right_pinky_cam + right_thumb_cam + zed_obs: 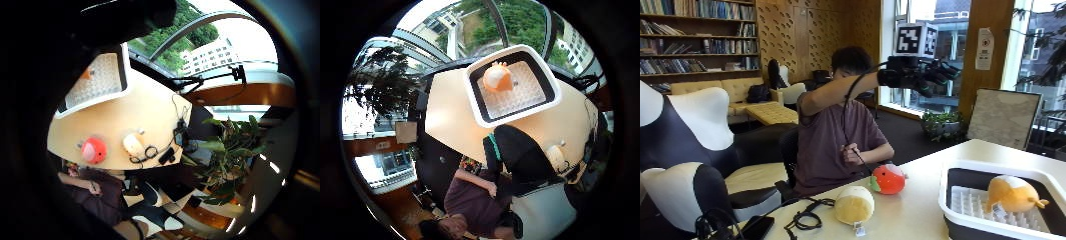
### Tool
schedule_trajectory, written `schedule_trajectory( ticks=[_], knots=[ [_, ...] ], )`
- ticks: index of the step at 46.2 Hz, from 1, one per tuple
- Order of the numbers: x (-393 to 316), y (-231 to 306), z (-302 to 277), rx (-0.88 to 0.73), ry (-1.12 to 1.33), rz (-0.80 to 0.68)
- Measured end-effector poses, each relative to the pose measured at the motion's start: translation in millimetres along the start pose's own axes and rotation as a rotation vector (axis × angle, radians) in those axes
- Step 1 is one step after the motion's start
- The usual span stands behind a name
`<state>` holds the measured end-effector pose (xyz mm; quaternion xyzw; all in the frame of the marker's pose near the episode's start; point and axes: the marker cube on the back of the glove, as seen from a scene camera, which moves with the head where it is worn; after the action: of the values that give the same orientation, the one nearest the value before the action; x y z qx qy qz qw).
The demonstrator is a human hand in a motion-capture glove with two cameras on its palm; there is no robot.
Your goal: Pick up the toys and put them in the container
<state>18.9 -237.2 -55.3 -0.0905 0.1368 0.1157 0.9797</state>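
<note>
outside view, left to right: a soft, rounded pale-yellow plush toy lies on the smooth light wooden table, with a glossy red round toy just beside it at its 1 o'clock. at 3 o'clock of both stands a white rectangular container with a dark inner wall and ribbed white floor, holding an orange-and-cream plush toy. the gloved right hand is raised high over the table, fingers loosely extended, holding nothing.
</note>
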Motion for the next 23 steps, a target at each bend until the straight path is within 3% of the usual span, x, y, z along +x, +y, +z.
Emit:
schedule_trajectory(
  ticks=[10, 23],
  knots=[
    [81.0, 86.6, 32.1, -0.015, -0.154, 0.010],
    [149.6, 124.0, 183.1, -0.207, -0.201, 0.114]
  ],
)
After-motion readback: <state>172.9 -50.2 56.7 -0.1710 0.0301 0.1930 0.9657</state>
